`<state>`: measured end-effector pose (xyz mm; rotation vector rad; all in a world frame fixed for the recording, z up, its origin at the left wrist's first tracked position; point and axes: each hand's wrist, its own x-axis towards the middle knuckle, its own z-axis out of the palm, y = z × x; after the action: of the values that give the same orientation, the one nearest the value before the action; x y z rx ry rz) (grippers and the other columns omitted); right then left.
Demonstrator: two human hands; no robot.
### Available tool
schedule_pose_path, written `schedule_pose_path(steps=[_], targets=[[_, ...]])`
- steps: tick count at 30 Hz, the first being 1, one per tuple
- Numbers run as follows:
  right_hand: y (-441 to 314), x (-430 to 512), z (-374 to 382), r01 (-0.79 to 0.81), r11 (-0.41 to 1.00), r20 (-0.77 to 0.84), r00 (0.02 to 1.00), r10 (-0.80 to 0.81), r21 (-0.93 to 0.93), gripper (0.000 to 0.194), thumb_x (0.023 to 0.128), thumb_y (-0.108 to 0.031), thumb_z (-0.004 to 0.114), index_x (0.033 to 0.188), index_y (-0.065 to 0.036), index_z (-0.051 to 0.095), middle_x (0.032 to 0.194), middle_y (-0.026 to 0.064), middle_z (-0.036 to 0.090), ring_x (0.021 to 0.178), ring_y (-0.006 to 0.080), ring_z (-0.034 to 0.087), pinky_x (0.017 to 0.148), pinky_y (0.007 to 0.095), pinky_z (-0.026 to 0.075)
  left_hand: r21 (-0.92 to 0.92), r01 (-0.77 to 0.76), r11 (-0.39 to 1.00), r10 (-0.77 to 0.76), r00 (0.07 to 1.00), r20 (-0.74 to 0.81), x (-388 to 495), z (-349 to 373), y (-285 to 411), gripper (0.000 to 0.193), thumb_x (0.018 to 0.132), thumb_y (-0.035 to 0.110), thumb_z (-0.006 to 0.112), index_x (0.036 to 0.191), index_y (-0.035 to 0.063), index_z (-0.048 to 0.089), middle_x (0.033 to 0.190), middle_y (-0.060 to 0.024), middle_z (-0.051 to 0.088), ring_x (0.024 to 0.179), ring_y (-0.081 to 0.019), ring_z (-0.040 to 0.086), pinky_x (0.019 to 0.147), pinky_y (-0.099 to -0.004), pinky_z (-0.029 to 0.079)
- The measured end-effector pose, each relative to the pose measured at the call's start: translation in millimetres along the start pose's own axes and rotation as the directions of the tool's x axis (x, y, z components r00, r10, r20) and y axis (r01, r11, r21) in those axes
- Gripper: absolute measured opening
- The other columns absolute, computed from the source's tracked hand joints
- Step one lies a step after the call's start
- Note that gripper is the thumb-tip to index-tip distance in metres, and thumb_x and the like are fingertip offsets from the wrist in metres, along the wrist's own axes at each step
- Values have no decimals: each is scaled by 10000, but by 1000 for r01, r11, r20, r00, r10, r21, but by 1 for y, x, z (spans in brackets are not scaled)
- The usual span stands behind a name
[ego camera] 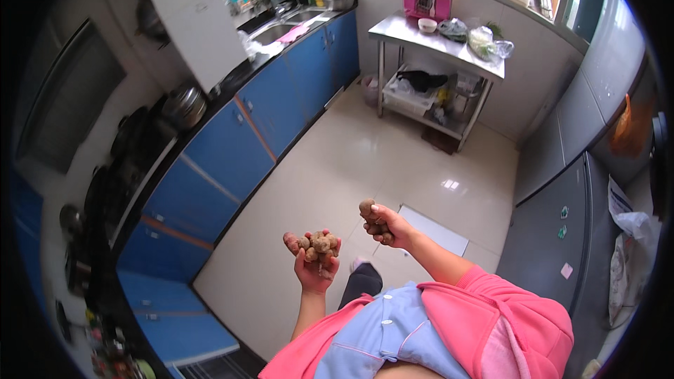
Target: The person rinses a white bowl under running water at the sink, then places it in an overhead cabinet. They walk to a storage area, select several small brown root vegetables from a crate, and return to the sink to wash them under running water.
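My left hand is cupped around a pile of small brown potatoes, several of them heaped above the palm. One longer, reddish potato sticks out at the left side of the pile. Farther right, my right hand grips several more brown potatoes, its thumb pressed on the upper one. Both hands are held out in front of my body, above the tiled floor and apart from each other. The fingers partly hide the potatoes in each hand.
Blue cabinets run along the left below a black counter with a sink. Ahead stands a steel table bearing plastic bags and a bowl. A grey refrigerator is at the right, a pot at the left.
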<state>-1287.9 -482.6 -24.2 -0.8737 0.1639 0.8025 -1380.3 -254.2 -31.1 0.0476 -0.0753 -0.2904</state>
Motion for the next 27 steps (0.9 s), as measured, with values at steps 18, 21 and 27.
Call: schedule_pose_path(steps=[18, 21, 27], targets=[[-417, 409, -142, 167, 979, -172, 974, -145, 119, 412, 843, -484, 580, 995, -102, 570, 795, 65, 570, 571, 122, 515, 431, 216, 434, -3, -41, 999, 41, 999, 10, 555, -40, 213, 376, 902, 290, 539, 1273, 250, 493, 1405, -75, 350, 1316, -364, 308, 849, -436, 521], [-500, 501, -124, 81, 997, -145, 986, -79, 3, 410, 842, -492, 578, 982, -107, 565, 816, 60, 573, 584, 118, 520, 442, 206, 428, -12, -130, 991, 130, 991, 19, 627, -28, 259, 379, 900, 288, 547, 1273, 249, 492, 1405, -75, 349, 1309, -371, 317, 855, -444, 518], [-596, 695, -69, 82, 996, 2, 997, -82, -38, 451, 862, -472, 562, 1094, -85, 571, 863, 41, 579, 675, 92, 528, 467, 188, 423, 37, -216, 976, 216, 976, -1, 759, -43, 355, 386, 890, 327, 563, 1268, 293, 494, 1408, -34, 360, 1311, -343, 315, 833, -415, 505]])
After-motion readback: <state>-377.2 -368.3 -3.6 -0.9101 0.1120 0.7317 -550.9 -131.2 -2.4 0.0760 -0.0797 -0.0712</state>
